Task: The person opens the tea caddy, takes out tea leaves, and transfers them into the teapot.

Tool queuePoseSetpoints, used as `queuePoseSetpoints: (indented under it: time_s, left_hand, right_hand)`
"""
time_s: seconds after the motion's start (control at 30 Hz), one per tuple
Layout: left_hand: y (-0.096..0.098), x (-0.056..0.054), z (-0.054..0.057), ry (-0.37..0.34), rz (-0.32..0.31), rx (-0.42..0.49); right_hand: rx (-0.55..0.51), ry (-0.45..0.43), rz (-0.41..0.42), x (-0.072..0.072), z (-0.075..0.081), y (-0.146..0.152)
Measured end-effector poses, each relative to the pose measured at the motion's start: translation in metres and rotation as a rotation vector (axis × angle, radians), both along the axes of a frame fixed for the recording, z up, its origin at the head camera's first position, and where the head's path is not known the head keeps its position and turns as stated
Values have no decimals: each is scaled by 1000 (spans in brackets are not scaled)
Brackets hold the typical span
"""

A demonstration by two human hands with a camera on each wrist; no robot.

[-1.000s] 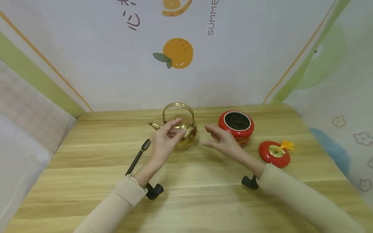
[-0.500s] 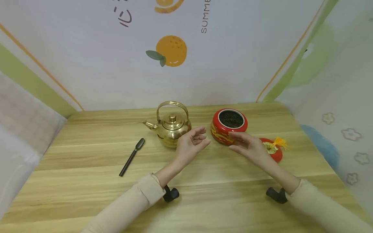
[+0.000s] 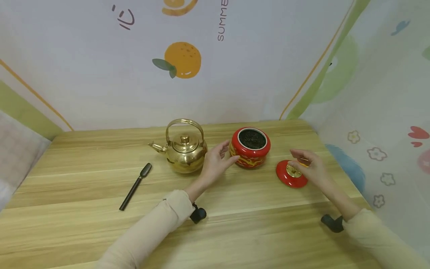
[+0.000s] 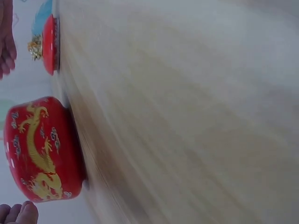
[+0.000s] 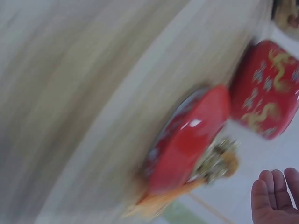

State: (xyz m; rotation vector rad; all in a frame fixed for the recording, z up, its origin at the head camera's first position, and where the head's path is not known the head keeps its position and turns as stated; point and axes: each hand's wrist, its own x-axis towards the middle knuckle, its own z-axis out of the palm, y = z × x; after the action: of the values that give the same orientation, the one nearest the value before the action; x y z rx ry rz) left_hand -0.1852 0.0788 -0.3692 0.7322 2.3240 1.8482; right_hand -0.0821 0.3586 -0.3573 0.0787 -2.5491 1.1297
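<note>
A red jar (image 3: 250, 160) with a yellow dragon pattern stands uncovered, filled with dark dried leaves (image 3: 252, 139). My left hand (image 3: 214, 164) is at the jar's left side, thumb and fingers parted, with the thumb overlapping its front in the head view. In the left wrist view, the fingertips (image 4: 27, 213) are close beside the jar's wall. To the right lies the jar's red lid (image 3: 288, 179), gold knob (image 3: 293, 170) upward. Over the lid's right side hovers my right hand (image 3: 313, 169), fingers loosely bent; the right wrist view has its fingers (image 5: 275, 189) apart from the knob.
A brass kettle (image 3: 184, 158) with a raised handle stands left of the jar, close to my left hand. Further left lies a dark scoop (image 3: 134, 186) on the wooden table (image 3: 235, 239). A printed cloth (image 3: 242, 82) hangs behind.
My left hand has moved right, from in front of the kettle to the jar's side. The right hand has travelled right, past the jar to the lid. The head view has shifted right.
</note>
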Motion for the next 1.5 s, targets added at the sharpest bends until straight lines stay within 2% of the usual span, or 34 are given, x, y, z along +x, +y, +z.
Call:
queuePoseSetpoints:
  time_s: [0.13,0.27,0.4,0.57,0.73,1.13,1.23,1.5]
  left_hand:
    - [7,-8,-2,5,19,-56]
    - [11,-13,-7,0,28,-106]
    - [17,-18,-11,-3,12,-128]
    - [23,-21,-14,3,26,-156]
    - [28,-23,-14,12,39,-178]
    - [36,-27,-16,10,39,-174]
    - [36,-28,-15,13,30,-176]
    - [36,-29,-16,56,5,-175]
  right_hand:
    - [82,13,-19,0,-5,15]
    - [165,-19,-12,0,-10,22]
    - [205,-66,0,2,-13,25]
    - [265,-111,-15,6,-16,31]
    - [328,-83,-33,7,-18,34]
    - [389,-71,-27,5,-21,37]
    - [388,-90,-17,3,-20,38]
    - [392,-121,-2,0,-19,39]
